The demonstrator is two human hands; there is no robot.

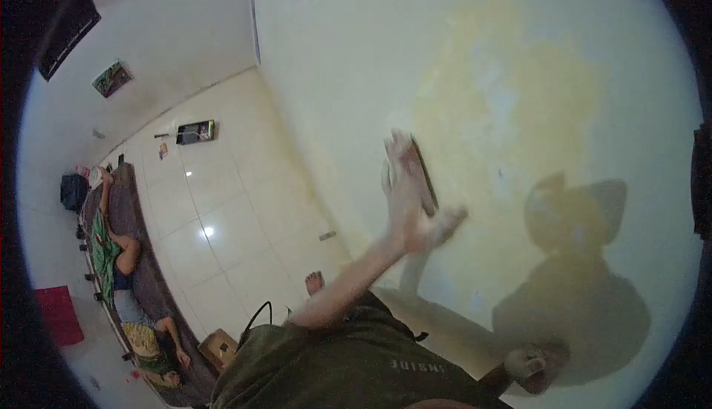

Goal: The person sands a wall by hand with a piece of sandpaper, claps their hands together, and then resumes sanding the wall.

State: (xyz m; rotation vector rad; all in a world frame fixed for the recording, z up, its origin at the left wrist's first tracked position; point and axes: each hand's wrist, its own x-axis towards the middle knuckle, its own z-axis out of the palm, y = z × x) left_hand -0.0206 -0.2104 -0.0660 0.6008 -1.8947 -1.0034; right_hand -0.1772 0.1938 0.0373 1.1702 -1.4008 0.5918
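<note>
Against the pale wall (356, 83), my left hand (408, 209) lies with its fingers stretched upward and its thumb out to the right. Under its palm is a flat, narrow block (425, 175) with a dark edge, pressed to the wall; most of it is covered by the hand. Yellowish patches (556, 105) mark the wall just right of this hand. Low on the right, my right hand (528, 364) is closed with its fingers curled, close to the wall. Whatever it may hold is hidden.
A dark tray (196, 132) with tools sits on the tiled floor (245, 223). A small flat object (327, 236) lies near the wall's foot. Another person (141, 320) lies on a mattress (152, 261) at left. A cardboard box (217, 350) stands close by.
</note>
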